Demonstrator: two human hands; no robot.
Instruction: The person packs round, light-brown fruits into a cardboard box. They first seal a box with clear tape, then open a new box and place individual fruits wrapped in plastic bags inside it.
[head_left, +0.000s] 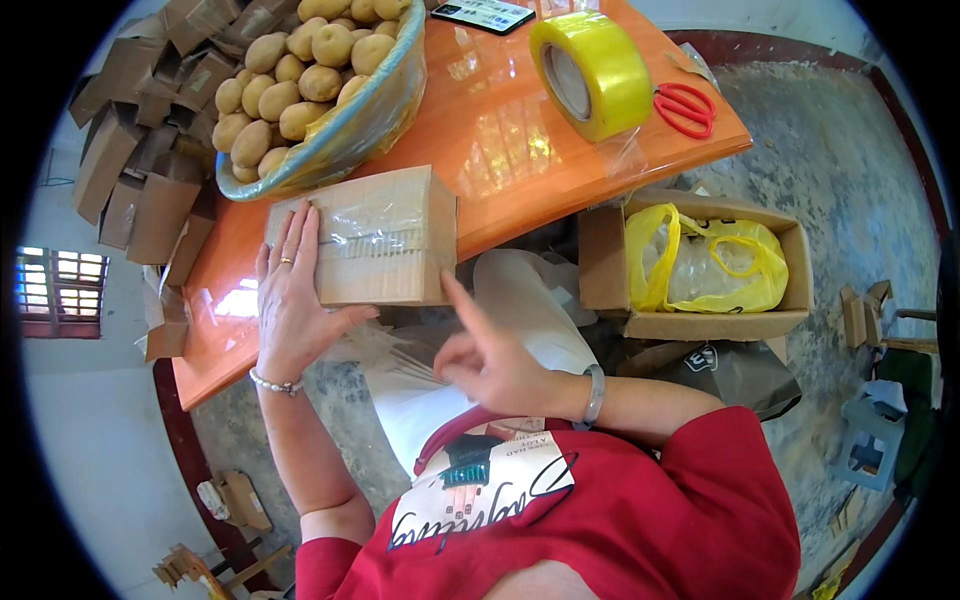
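Note:
A small brown cardboard box (375, 277) sits at the front edge of the orange table, a strip of clear tape (375, 217) running along its top. My left hand (296, 289) lies flat on the left end of the box, fingers spread and thumb along its near side. At the near right corner, my right hand (487, 352) touches or almost touches the box with its extended index finger; the other fingers are curled and slightly blurred. Behind the box stands a blue basin (349, 139) lined with clear plastic and heaped with potatoes (304, 82).
On the orange table (510, 180) are a large yellow tape roll (592, 75), red-handled scissors (686, 111) and a phone (484, 13). Cardboard boxes (165, 195) pile up at left. Right of my legs, an open carton (712, 326) holds a yellow plastic bag (656, 259). A blue plastic stool (870, 435) stands farther right.

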